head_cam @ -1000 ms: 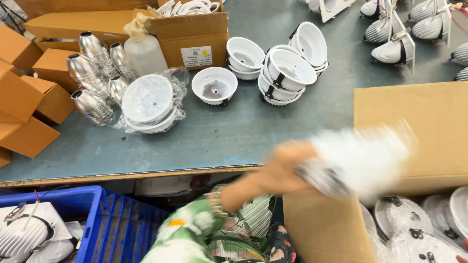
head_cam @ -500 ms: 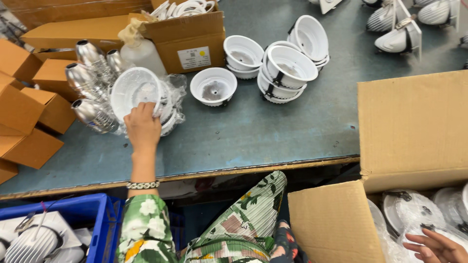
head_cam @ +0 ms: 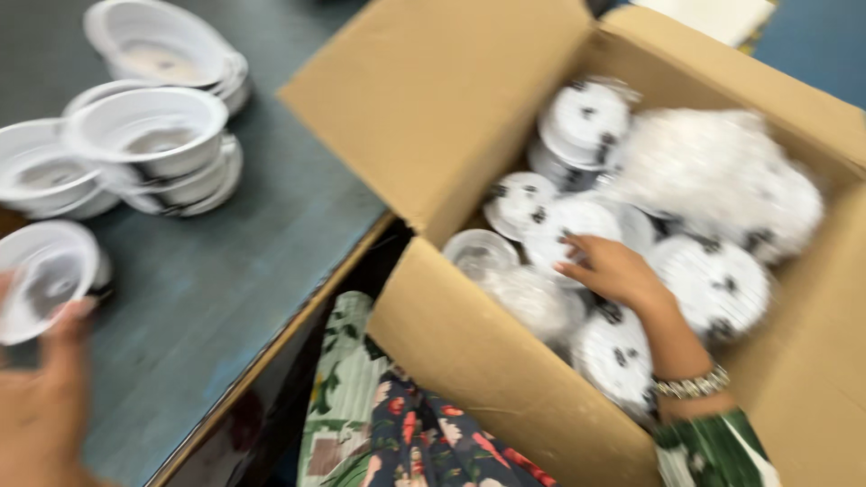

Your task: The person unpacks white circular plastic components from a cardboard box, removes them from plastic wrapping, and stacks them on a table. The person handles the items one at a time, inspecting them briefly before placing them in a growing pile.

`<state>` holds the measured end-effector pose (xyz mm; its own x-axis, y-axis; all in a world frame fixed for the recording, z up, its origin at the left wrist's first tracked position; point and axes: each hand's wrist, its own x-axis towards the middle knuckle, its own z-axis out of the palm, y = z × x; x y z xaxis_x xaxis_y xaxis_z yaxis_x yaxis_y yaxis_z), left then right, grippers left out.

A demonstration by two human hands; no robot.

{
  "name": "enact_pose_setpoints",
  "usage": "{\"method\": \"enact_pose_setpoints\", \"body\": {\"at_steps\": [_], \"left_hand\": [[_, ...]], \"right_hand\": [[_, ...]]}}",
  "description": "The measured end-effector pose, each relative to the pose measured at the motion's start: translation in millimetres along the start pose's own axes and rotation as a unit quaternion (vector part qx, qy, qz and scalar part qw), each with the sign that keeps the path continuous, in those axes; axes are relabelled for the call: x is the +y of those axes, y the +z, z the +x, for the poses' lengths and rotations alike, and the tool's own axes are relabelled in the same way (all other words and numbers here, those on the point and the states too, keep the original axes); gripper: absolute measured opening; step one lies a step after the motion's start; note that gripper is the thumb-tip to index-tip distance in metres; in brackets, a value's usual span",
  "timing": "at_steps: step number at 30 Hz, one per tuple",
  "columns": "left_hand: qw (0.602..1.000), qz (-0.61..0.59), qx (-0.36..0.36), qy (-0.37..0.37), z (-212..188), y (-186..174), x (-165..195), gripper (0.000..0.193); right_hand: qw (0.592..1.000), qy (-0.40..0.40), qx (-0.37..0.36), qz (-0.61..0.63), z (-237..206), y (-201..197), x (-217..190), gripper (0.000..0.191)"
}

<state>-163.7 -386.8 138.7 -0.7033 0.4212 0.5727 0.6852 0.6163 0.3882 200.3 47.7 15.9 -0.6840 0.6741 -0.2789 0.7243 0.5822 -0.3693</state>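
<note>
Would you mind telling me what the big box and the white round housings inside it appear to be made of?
The box looks like plain brown corrugated cardboard, matte, with creased flaps. The round housings under the right hand look like smooth white plastic or painted metal; blur leaves that open.

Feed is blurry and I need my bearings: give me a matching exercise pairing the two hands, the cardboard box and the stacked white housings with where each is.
1. left hand
2. right hand
3. cardboard box
4. stacked white housings

a. upper left on the grey-green table
b. inside the box, on round white fixtures
c. open, right of the table
d. lower left, holding a white housing

Pairs: 1-d, 2-b, 3-c, 4-a
</note>
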Motion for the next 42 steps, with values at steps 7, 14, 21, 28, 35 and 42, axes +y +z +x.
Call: {"method": "enact_pose_setpoints", "body": {"at_steps": [7, 14, 21, 28, 35, 42], "left_hand": [[0.830, -0.279, -0.389, 0.286, 8.2, 141.2, 194.0, 0.051], [0.724, -0.355, -0.535, 0.254, -7.3, 345.3, 351.2, 0.052], [0.752, -0.165, -0.615, 0.170, -44.4, 427.6, 311.2, 0.109], [0.731, -0.266, -0.619, 0.101, -42.6, 424.2, 308.8, 0.139], [0.836, -0.328, -0.439, -0.018, -11.1, 415.9, 289.8, 0.060], [0.554, -0.729, -0.396, -0.069, -10.6, 414.9, 306.3, 0.052]], "right_hand": [[0.995, 0.020, 0.093, 0.013, -3.9, 6.0, 11.3, 0.056], [0.967, 0.067, 0.244, -0.025, 25.5, 27.0, 81.6, 0.051], [0.934, 0.101, 0.173, 0.295, 60.1, 56.6, 100.2, 0.060], [0.746, 0.017, 0.056, 0.663, 55.3, 39.9, 51.7, 0.053], [0.745, -0.008, 0.247, 0.619, 33.5, 7.4, 31.2, 0.043], [0.775, 0.020, 0.385, 0.500, 31.6, 14.5, 55.6, 0.042]]}}
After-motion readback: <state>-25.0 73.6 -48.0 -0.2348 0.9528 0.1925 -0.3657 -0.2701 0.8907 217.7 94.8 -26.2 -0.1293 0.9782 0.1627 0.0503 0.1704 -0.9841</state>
